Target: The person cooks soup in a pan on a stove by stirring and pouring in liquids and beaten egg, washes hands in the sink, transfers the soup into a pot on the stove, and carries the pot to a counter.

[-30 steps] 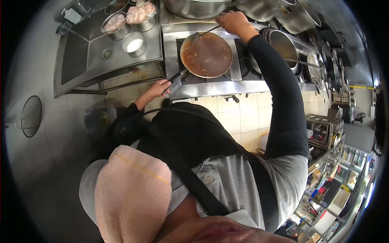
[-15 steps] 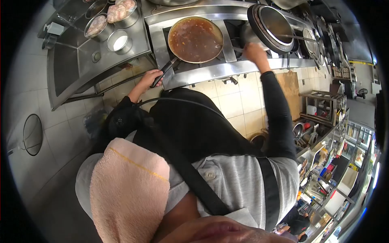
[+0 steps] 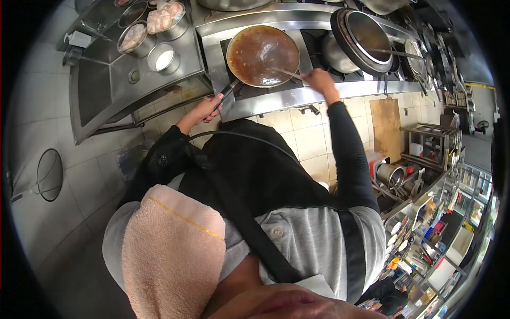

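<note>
My left hand (image 3: 206, 109) is wrapped round the black handle of a wide frying pan (image 3: 232, 85) on the stove. Brown sauce (image 3: 255, 50) with small bits in it fills the pan almost to the rim. At the pan's right side, my right hand (image 3: 320, 84) grips a long, thin, pale utensil (image 3: 289, 72). Its far end dips into the sauce, so its head is hidden and I cannot tell its exact kind. A shiny patch and some haze, perhaps steam, show on the sauce's surface.
Right of the pan, a metal pot (image 3: 366, 40) sits in a dark pan, with a long handle across it. Left is a steel sink (image 3: 95, 80); beside it stand a cup of white contents (image 3: 161, 57) and containers of pale raw meat (image 3: 164, 18). The stove's front edge (image 3: 319, 94) runs before me.
My right hand has come left from beside the pots to the frying pan, now with the utensil dipping into the sauce. My left hand stays on the pan handle.
</note>
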`<state>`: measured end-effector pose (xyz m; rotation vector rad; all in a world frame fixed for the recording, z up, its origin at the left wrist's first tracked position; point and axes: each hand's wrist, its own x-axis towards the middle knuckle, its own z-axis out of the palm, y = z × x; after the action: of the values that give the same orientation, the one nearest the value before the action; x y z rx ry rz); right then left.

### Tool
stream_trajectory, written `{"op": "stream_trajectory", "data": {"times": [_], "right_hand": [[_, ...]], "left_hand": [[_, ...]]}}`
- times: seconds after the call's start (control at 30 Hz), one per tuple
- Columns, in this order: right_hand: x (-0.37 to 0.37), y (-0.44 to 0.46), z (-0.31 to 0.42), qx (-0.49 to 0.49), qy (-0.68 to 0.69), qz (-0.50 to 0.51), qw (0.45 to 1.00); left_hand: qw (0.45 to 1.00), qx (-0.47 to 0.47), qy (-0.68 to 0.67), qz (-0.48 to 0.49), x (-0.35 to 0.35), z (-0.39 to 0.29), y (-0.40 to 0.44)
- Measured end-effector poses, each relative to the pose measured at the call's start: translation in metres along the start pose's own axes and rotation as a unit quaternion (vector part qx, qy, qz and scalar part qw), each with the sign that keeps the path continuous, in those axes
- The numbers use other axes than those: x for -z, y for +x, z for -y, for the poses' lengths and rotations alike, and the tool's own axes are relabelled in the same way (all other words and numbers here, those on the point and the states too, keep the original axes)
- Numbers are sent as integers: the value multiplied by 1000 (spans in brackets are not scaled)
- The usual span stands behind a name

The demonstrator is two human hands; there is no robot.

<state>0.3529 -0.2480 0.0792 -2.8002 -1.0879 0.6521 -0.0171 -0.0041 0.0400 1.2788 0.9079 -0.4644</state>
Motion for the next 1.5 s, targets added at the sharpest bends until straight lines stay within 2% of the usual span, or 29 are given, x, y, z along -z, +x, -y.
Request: {"op": "stream_trajectory", "data": {"times": [0.03, 0.07, 0.17, 0.2, 0.23, 0.3, 0.33, 0.37, 0.43, 0.5, 0.57, 0.6, 0.63, 0.7, 0.73, 0.77, 0.83, 0.9, 0.97, 1.03, 1.13, 1.17, 1.23, 1.27, 1.3, 1.4, 1.5], "right_hand": [[7, 2, -15, 17, -29, 20, 999], [13, 8, -21, -34, 31, 15, 999], [-29, 36, -1, -53, 26, -92, 994], [-14, 12, 21, 0, 40, -39, 998], [-16, 7, 12, 40, 10, -43, 998], [3, 5, -17, 24, -34, -14, 999], [18, 5, -21, 21, -13, -7, 1000], [21, 9, -13, -25, -17, -32, 999], [-2, 18, 13, -44, 7, -87, 995], [-9, 1, 23, 15, 9, -37, 999], [33, -19, 12, 26, -45, 29, 998], [30, -1, -9, 4, -79, 39, 996], [33, 6, -10, -51, -12, 52, 997], [5, 9, 13, -68, -26, -19, 997], [-9, 9, 20, -5, -41, -8, 999], [10, -21, 36, -11, 3, 6, 1000], [18, -15, -4, 9, -60, 43, 997], [32, -3, -14, -63, -29, 5, 998], [21, -1, 22, -88, -40, -52, 994], [13, -17, 43, -27, -23, -22, 999], [34, -15, 4, -21, -55, 23, 998], [38, -8, -2, -50, -23, 9, 998], [15, 9, 13, -69, -35, -81, 994], [15, 0, 38, -61, -68, -58, 994], [8, -7, 36, -13, -30, -34, 999], [21, -8, -8, -20, -51, 15, 998], [7, 11, 5, -75, -6, -78, 994]], "left_hand": [[1000, 4, -1, 0, 1, 1, 0], [1000, 5, -7, 3, 3, 1, 0], [1000, 15, -15, 17, 3, 4, 3], [1000, 20, -13, 20, 5, 5, 6], [999, 25, -12, 22, 5, 3, 5], [999, -1, -21, 27, 3, -1, -4], [999, -15, -26, 28, 0, -3, -9], [999, -13, -28, 31, 0, 0, -8], [999, -14, -27, 36, 4, 0, -3], [999, -4, -43, 23, 7, 0, -3], [997, 0, -71, 40, 6, 4, 1], [994, -2, -93, 59, 12, 10, 8], [990, -2, -115, 80, 17, 18, 14], [988, 25, -129, 85, 16, 21, 16], [989, 23, -123, 81, 13, 12, 5], [990, 24, -117, 76, 11, 7, -1], [990, 34, -118, 68, 13, 13, 2], [990, 33, -116, 79, 14, 19, 4], [989, 49, -120, 72, 12, 22, 7], [989, 54, -120, 63, 17, 16, 8], [989, 60, -128, 41, 11, 15, 3], [989, 54, -128, 43, 11, 15, 1], [990, 38, -125, 49, 10, 13, 0], [991, 40, -123, 45, 11, 9, -1], [991, 42, -121, 41, 10, 5, -5], [988, 29, -140, 55, 13, 10, -6], [987, 30, -145, 64, 15, 22, 1]]}}
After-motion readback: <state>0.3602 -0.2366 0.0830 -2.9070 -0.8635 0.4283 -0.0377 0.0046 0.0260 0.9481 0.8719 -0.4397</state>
